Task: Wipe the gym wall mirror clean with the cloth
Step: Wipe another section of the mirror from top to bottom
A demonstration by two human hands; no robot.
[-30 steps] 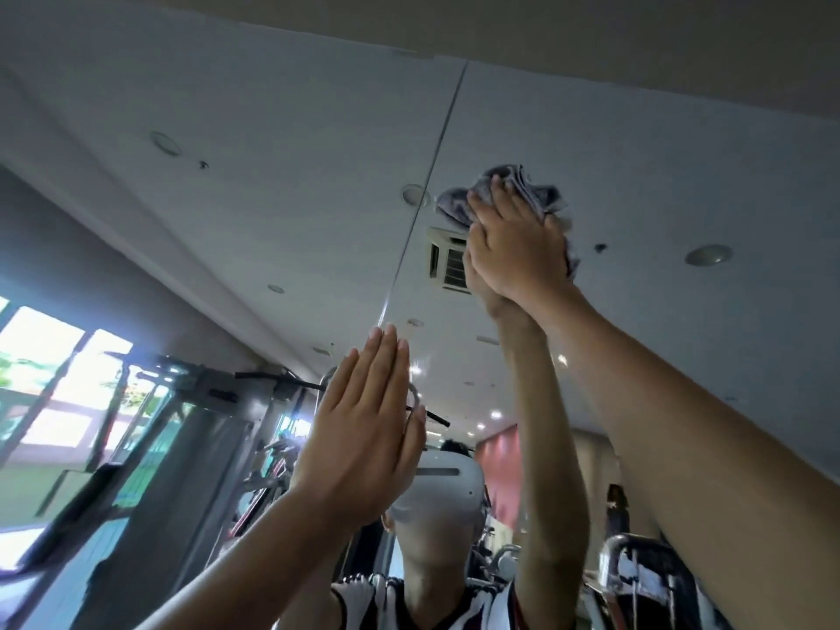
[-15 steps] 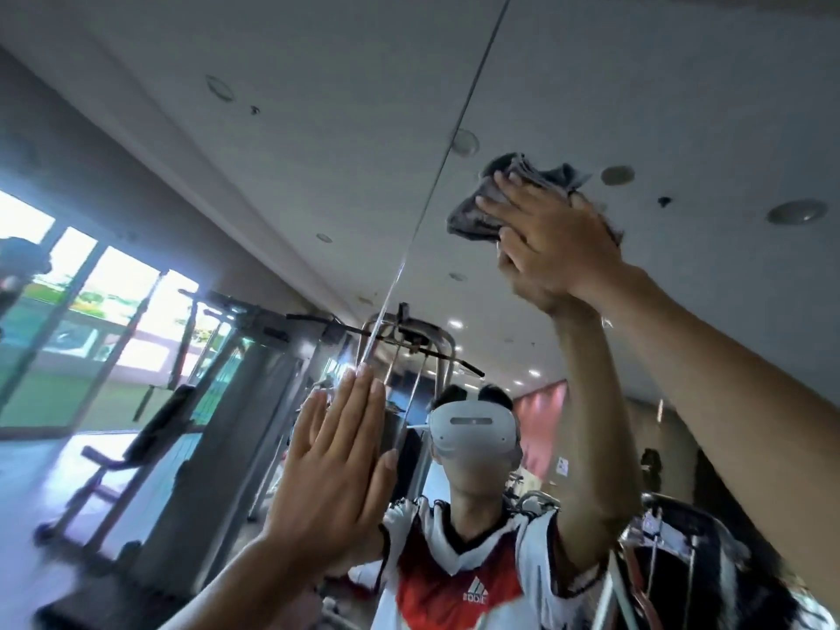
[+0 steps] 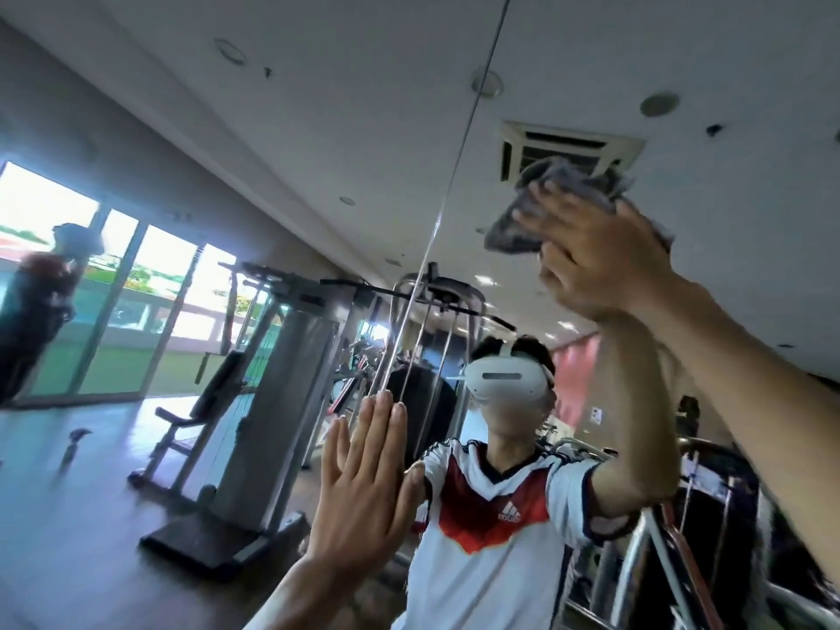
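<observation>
Mirror [image 3: 318, 129] top strip looks wiped: my spread right hand [image 3: 600, 261] dragged the cloth [image 3: 522, 225] lower and rightward; left hand [image 3: 363, 488] stays flat, bracing.

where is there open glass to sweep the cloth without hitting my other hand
Free: the mirror panel left of the seam, above the left hand; and the glass right of the seam, between cloth and left hand. Crowded: upper right, where the right hand presses the cloth, and low by the seam, where the left hand lies flat.
</observation>
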